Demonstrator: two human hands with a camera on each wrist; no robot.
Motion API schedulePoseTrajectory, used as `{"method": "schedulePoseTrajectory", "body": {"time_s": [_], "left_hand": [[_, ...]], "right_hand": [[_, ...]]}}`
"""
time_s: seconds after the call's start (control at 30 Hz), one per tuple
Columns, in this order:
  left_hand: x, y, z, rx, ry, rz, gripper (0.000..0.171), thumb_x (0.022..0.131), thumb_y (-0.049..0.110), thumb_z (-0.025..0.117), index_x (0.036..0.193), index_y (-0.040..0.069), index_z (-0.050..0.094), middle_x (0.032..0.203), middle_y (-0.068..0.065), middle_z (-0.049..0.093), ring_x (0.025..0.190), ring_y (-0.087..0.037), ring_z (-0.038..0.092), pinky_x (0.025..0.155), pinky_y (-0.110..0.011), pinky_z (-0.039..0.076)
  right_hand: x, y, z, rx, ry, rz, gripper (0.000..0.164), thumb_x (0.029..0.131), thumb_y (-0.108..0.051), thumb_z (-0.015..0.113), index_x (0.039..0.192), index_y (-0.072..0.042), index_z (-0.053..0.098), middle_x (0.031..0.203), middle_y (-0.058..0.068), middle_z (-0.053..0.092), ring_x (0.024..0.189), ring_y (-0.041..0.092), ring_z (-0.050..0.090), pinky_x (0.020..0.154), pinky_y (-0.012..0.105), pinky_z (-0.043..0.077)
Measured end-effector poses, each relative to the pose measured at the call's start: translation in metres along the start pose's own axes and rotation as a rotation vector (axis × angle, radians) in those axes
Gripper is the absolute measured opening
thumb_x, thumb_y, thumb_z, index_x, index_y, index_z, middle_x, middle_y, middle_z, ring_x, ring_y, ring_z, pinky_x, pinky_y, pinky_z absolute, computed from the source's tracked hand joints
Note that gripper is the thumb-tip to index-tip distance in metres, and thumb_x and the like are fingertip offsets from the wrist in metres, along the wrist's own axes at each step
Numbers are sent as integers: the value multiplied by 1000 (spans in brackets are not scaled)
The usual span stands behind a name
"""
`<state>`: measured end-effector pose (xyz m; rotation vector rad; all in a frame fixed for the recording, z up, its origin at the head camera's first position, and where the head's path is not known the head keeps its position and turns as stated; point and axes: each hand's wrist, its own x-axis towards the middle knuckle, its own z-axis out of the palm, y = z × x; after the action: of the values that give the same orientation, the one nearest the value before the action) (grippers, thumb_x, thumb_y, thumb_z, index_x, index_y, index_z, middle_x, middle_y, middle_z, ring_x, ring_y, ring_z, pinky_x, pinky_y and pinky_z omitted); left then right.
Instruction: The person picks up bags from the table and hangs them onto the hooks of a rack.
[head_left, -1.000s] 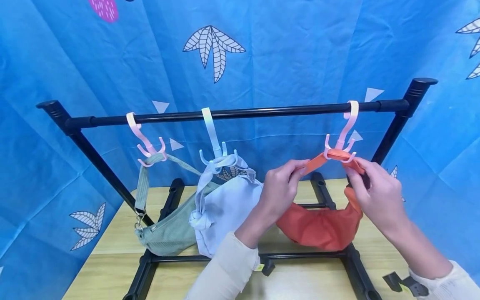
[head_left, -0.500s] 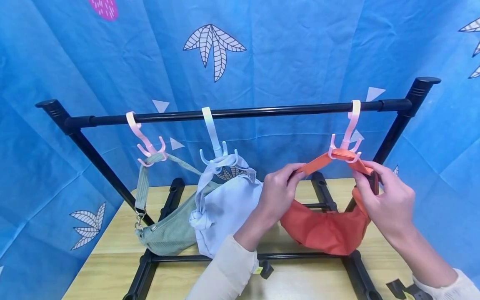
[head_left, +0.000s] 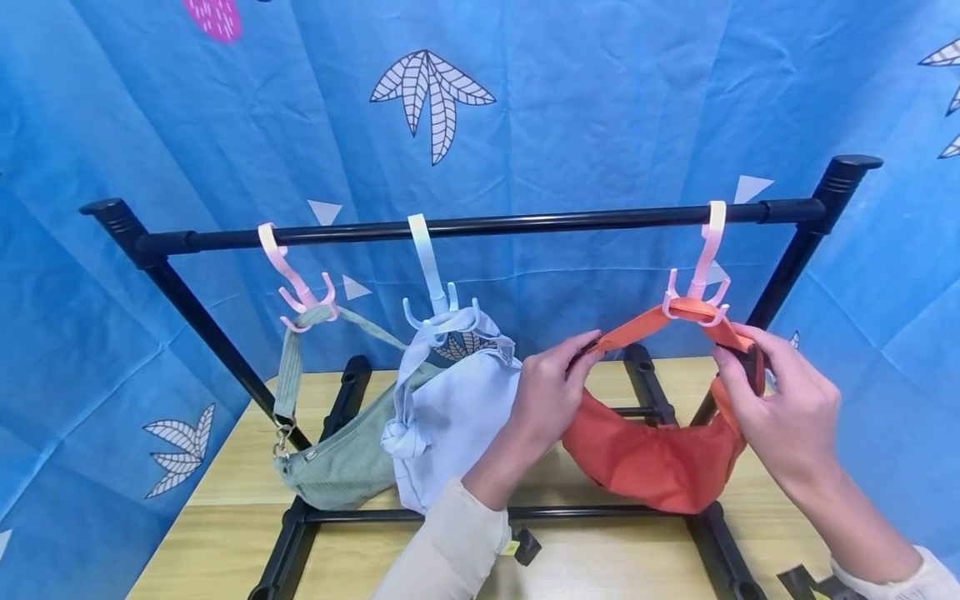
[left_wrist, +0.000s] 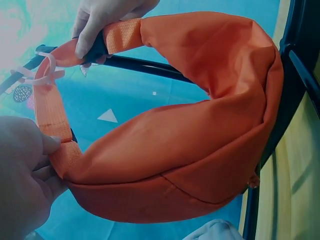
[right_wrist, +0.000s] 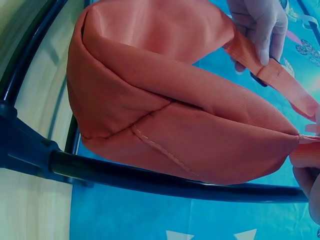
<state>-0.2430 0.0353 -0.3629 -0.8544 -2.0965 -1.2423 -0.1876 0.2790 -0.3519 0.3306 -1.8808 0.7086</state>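
Note:
An orange-red shoulder bag (head_left: pixel 660 462) hangs by its orange strap (head_left: pixel 641 327) from the right pink hook hanger (head_left: pixel 697 292). My left hand (head_left: pixel 546 398) pinches the strap on its left side, beside a small dark fitting. On the other side my right hand (head_left: pixel 787 408) grips the strap at a dark buckle (left_wrist: pixel 97 49), thumb in front. In the left wrist view the strap loops through the pink prongs (left_wrist: pixel 47 72), and the bag body (left_wrist: pixel 165 145) sags below both hands. The right wrist view shows the bag's seamed underside (right_wrist: pixel 200 135) close up, near a black bar.
A green corduroy bag (head_left: pixel 341 471) hangs from the left pink hook (head_left: pixel 300 292), and a pale blue bag (head_left: pixel 465 417) from the blue hook (head_left: pixel 433 275). The black rack (head_left: pixel 540 223) stands on a wooden table (head_left: pixel 225 492) before a blue patterned cloth (head_left: pixel 585 108).
My right hand has shifted right and slightly down along with its side of the strap. The right hook and the bag have swung a little right. My left hand has moved slightly left.

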Motion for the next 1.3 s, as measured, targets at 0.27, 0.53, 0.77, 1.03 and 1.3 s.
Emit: {"method": "schedulePoseTrajectory", "body": {"time_s": [0.27, 0.53, 0.77, 1.03, 1.3], "left_hand": [[-5, -4, -1, -5, -2, -18, 30, 99, 10, 70, 128, 5, 73, 115, -11, 79, 79, -16, 72, 62, -10, 49], [-9, -6, -3, 30, -14, -36, 24, 100, 11, 69, 122, 6, 76, 116, -9, 80, 108, -17, 77, 96, -20, 57], [-15, -10, -4, 64, -13, -8, 18, 98, 10, 70, 114, 5, 79, 107, -8, 81, 98, -15, 79, 90, -18, 59], [-24, -14, -7, 91, -51, -17, 18, 98, 11, 71, 113, 4, 79, 105, -8, 81, 92, -17, 77, 85, -27, 63], [-32, -20, -11, 184, -90, -12, 20, 99, 18, 71, 116, 11, 80, 106, -1, 82, 94, -14, 76, 88, -24, 60]], "right_hand": [[-1, 0, -1, 37, 43, -4, 34, 90, -7, 73, 120, 10, 70, 111, 32, 71, 107, -22, 51, 85, 0, 38], [-2, 1, -5, 40, 47, 14, 36, 90, -6, 73, 122, 10, 69, 112, 34, 70, 112, -22, 52, 92, -2, 38], [-3, 3, -9, 39, 71, 18, 39, 91, -9, 74, 124, 10, 68, 114, 36, 68, 116, -22, 52, 93, -3, 37], [-12, 12, -16, 29, 32, 57, 45, 92, -17, 76, 131, 2, 68, 120, 32, 68, 118, -17, 53, 95, -2, 38], [-16, 15, -20, 65, 51, 37, 47, 92, -24, 76, 130, 2, 69, 118, 34, 67, 115, -17, 54, 96, -1, 40]]}}
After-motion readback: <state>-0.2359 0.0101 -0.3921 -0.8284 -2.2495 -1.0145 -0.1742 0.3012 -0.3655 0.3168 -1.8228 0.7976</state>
